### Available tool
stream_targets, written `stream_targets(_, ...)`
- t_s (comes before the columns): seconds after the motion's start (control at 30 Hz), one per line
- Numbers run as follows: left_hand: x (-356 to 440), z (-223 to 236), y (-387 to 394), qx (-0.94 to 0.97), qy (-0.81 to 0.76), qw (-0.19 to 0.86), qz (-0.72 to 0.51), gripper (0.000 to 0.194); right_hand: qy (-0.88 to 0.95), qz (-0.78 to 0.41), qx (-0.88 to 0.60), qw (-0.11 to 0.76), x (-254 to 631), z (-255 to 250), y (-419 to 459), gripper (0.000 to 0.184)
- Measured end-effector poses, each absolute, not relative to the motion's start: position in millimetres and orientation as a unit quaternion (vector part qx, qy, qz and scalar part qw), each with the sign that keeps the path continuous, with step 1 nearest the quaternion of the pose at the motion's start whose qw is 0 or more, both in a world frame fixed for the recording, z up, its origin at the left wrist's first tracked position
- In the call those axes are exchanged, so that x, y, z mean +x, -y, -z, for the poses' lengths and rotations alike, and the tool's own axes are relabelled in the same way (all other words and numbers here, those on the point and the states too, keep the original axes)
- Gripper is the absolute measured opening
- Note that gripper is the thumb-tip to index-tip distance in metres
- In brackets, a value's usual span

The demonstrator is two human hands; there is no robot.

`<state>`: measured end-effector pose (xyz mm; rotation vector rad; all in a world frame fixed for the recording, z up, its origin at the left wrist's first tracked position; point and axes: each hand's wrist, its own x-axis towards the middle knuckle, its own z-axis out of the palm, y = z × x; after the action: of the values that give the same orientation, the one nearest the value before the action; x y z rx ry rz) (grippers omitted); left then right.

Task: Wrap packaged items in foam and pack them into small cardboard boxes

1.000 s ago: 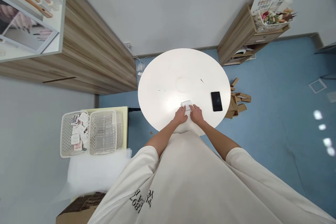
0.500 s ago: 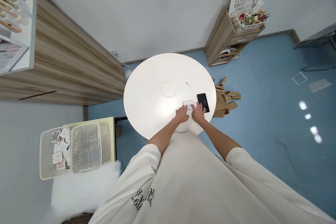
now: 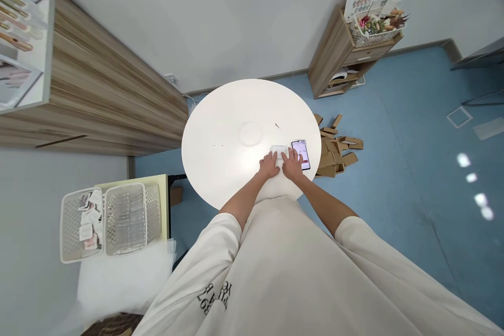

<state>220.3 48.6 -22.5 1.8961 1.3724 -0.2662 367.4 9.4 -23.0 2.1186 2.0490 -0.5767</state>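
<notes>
On the round white table (image 3: 220, 115) lies a small, flat white packet (image 3: 279, 149), somewhat see-through; its exact kind cannot be made out. My left hand (image 3: 269, 165) rests at the packet's lower left corner, fingers spread and pointing forward. At its lower right, my right hand (image 3: 292, 166) lies with fingers apart, the thumb side touching the packet. A smartphone (image 3: 300, 147) with a lit screen is just right of the packet, and the outer fingers of my right hand overlap its left edge and lower part.
A small dark mark (image 3: 277, 126) is on the tabletop. Flattened cardboard boxes (image 3: 334, 152) lie on the blue floor. White baskets (image 3: 126, 218) stand on a side table at left. A wooden cabinet (image 3: 114, 73) and a small drawer unit (image 3: 334, 58) stand by the walls.
The phone's screen has gone from dark to lit. My right hand's fingers have shifted slightly at the packet and phone. The whole view has moved a little.
</notes>
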Motion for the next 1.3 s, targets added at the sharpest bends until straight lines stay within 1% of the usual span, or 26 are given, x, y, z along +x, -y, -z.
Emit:
stream_targets(0.23, 210, 16, -39, 0.729, -0.553, 0.391, 0.101, 0.085, -0.674, 0.205, 0.705, 0.086, 366, 28, -4, 0.076)
stream_targets(0.4, 177, 6, -19, 0.725, -0.577, 0.368, 0.075, 0.075, -0.693, 0.173, 0.696, 0.074, 355, 19, 15, 0.075)
stream_targets(0.57, 127, -9, 8, 0.717, -0.599, 0.353, 0.046, 0.066, -0.707, 0.164, 0.684, 0.074, 320, 6, 39, 0.071)
stream_targets(0.77, 43, -32, 62, 0.706, -0.622, 0.338, -0.019, 0.062, -0.741, 0.144, 0.652, 0.065, 245, -9, 72, 0.065)
stream_targets(0.97, -64, -39, 145, 0.667, -0.665, 0.328, -0.073, 0.058, -0.794, 0.122, 0.593, 0.054, 139, -18, 119, 0.062)
stream_targets(1.07, -112, -42, 185, 0.648, -0.683, 0.325, -0.094, 0.056, -0.825, 0.112, 0.551, 0.051, 91, -26, 141, 0.063)
stream_targets(1.17, -147, -49, 217, 0.618, -0.709, 0.322, -0.107, 0.056, -0.855, 0.100, 0.507, 0.047, 55, -37, 157, 0.061)
stream_targets(1.3, -174, -56, 250, 0.579, -0.747, 0.294, -0.141, 0.054, -0.888, 0.086, 0.449, 0.037, 22, -51, 166, 0.057)
